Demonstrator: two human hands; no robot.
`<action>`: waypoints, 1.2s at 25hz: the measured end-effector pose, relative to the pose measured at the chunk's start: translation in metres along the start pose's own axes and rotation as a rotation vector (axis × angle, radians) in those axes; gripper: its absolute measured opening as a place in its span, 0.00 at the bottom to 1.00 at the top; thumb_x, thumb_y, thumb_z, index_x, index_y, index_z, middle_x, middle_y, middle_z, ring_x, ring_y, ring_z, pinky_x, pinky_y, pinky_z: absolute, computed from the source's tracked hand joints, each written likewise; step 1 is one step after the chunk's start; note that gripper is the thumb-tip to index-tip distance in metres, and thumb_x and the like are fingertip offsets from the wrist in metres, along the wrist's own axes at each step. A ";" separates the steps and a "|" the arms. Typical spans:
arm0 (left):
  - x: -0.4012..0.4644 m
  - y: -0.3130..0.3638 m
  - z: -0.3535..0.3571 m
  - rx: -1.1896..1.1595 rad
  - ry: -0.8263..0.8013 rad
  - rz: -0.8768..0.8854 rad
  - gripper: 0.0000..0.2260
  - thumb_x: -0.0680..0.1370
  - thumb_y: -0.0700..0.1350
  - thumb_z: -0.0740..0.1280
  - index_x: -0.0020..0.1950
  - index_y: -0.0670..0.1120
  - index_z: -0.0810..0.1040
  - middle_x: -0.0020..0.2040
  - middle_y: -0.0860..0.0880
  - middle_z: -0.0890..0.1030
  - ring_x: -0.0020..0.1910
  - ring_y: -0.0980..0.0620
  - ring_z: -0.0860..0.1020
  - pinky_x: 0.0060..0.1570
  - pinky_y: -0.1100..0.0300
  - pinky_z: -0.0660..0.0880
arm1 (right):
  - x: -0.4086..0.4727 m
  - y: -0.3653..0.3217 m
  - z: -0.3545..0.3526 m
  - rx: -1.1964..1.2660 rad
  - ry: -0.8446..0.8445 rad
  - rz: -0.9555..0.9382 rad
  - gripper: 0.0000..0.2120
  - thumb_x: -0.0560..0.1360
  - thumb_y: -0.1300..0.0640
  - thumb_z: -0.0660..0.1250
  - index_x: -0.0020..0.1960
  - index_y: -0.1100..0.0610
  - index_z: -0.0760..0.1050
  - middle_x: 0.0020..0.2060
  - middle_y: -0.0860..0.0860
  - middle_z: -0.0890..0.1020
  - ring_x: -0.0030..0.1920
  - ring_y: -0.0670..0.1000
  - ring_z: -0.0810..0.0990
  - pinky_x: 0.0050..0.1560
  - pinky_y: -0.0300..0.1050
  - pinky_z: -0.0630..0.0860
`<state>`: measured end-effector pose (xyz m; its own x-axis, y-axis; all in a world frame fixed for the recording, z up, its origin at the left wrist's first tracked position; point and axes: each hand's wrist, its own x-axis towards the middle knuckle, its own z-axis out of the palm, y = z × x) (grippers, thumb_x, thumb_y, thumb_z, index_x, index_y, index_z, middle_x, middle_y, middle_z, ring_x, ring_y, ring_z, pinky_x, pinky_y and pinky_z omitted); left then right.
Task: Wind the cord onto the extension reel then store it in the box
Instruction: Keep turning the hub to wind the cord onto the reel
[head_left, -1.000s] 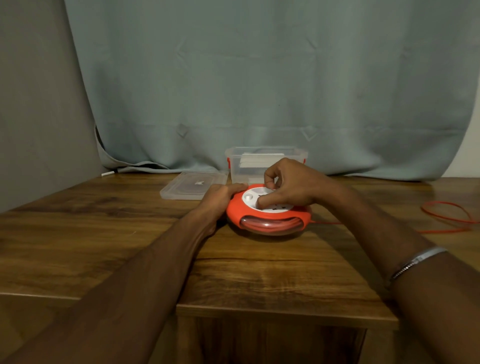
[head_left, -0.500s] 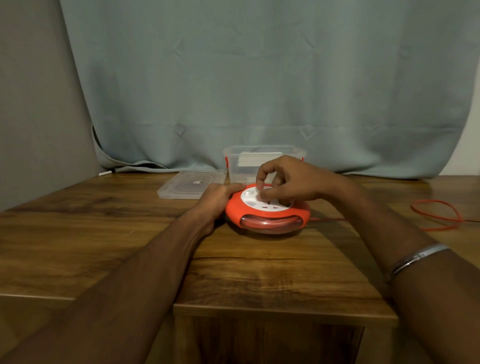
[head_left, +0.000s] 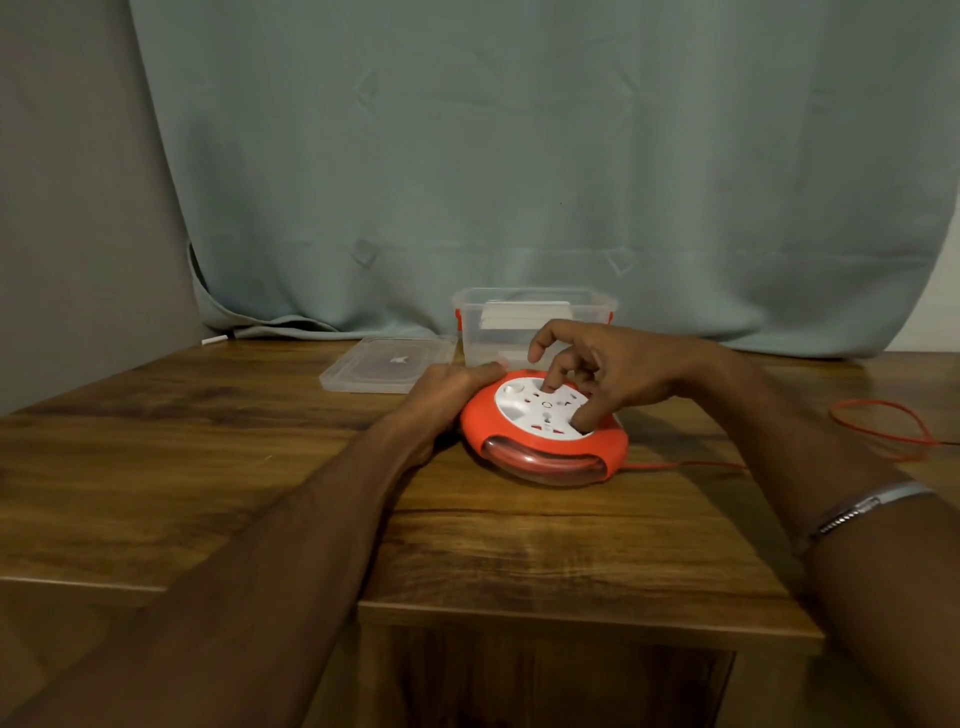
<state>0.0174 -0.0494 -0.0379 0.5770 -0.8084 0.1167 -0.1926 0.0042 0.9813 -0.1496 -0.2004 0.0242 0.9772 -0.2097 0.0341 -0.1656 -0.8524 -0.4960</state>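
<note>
An orange round extension reel (head_left: 540, 449) with a white socket face lies flat on the wooden table (head_left: 519, 545). My left hand (head_left: 447, 389) grips its left rim. My right hand (head_left: 613, 374) sits over the white face, with a curled finger and the thumb dug into its recesses and the index finger raised. The thin orange cord (head_left: 680, 464) leaves the reel's right side and runs to a loose loop (head_left: 883, 431) at the right. Right behind the reel stands the clear plastic box (head_left: 535, 306), open, with something white inside.
The box's clear lid (head_left: 384, 364) lies flat to the left of the box. A grey-blue curtain (head_left: 519, 182) hangs behind the table. The table's front edge steps back on the left side, near my left forearm.
My right hand has turned on the white face, and its index finger has lifted, so more of the face shows. My left hand stays on the rim.
</note>
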 end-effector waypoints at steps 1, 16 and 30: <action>-0.001 0.000 0.001 0.015 -0.022 -0.002 0.17 0.78 0.56 0.70 0.57 0.43 0.82 0.48 0.41 0.88 0.44 0.44 0.86 0.48 0.53 0.82 | -0.002 0.000 0.001 0.011 0.028 0.008 0.36 0.67 0.70 0.80 0.67 0.49 0.68 0.52 0.53 0.85 0.32 0.42 0.75 0.35 0.40 0.74; 0.002 -0.001 0.007 0.207 0.126 0.096 0.25 0.81 0.65 0.60 0.64 0.48 0.80 0.47 0.49 0.87 0.46 0.50 0.85 0.47 0.57 0.80 | -0.001 -0.004 0.011 -0.151 0.341 -0.096 0.35 0.58 0.50 0.86 0.54 0.47 0.66 0.40 0.54 0.85 0.33 0.42 0.76 0.39 0.52 0.78; -0.002 -0.002 0.010 0.100 0.221 0.196 0.13 0.85 0.54 0.57 0.46 0.54 0.78 0.39 0.55 0.83 0.37 0.58 0.83 0.36 0.65 0.77 | 0.008 -0.030 0.030 -0.532 0.430 -0.047 0.24 0.66 0.37 0.75 0.27 0.56 0.73 0.23 0.49 0.74 0.29 0.48 0.72 0.34 0.46 0.68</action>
<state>0.0087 -0.0535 -0.0419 0.6774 -0.6504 0.3437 -0.3885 0.0804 0.9179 -0.1326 -0.1623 0.0136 0.8632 -0.2445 0.4417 -0.2745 -0.9616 0.0041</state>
